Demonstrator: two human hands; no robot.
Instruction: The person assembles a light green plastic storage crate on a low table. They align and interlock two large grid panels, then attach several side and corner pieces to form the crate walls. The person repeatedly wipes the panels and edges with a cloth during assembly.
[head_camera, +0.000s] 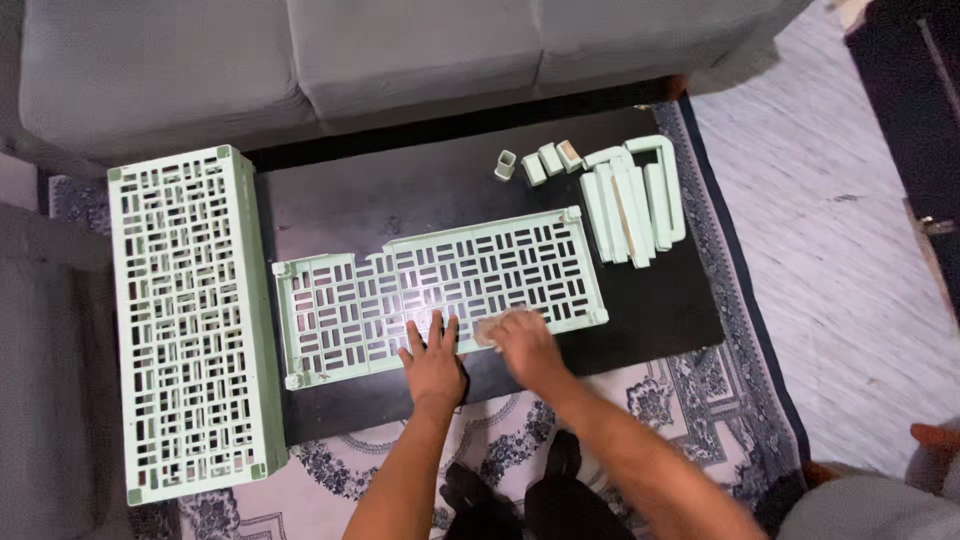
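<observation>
From the head camera, a pale green lattice panel (440, 290) lies flat on the dark bench (660, 310). It is a long rectangle of plastic pierced all over with short slots set in alternating upright and crosswise groups, with a raised rim and small square lugs at its corners. Its long axis runs left to right across the bench, the right end tipped a little farther from the person than the left. Its upper edge steps up partway along.

The left hand (433, 362) rests palm down on the near edge of the panel, fingers spread and flat, tips on the lattice and the heel of the hand over the bare bench; its grip is open, closed on nothing. The right hand (522, 343) is just beside it, also on the near edge, somewhat blurred. It presses on a small light-coloured thing (487, 331) at the panel's rim; what that thing is and how far the fingers curl over it cannot be told.

To the left, a larger green crate (190, 315) of the same slotted pattern stands with its long axis running away from the person, partly overhanging the bench and touching the panel's left end or very near it. At the far right corner of the bench lies a bundle of pale green bars (632, 200), side by side, pointing away from the person, with several small square pieces (540, 162) in a row just beside them. A grey sofa (300, 60) stands behind the bench, and a patterned rug (660, 400) lies beneath.
</observation>
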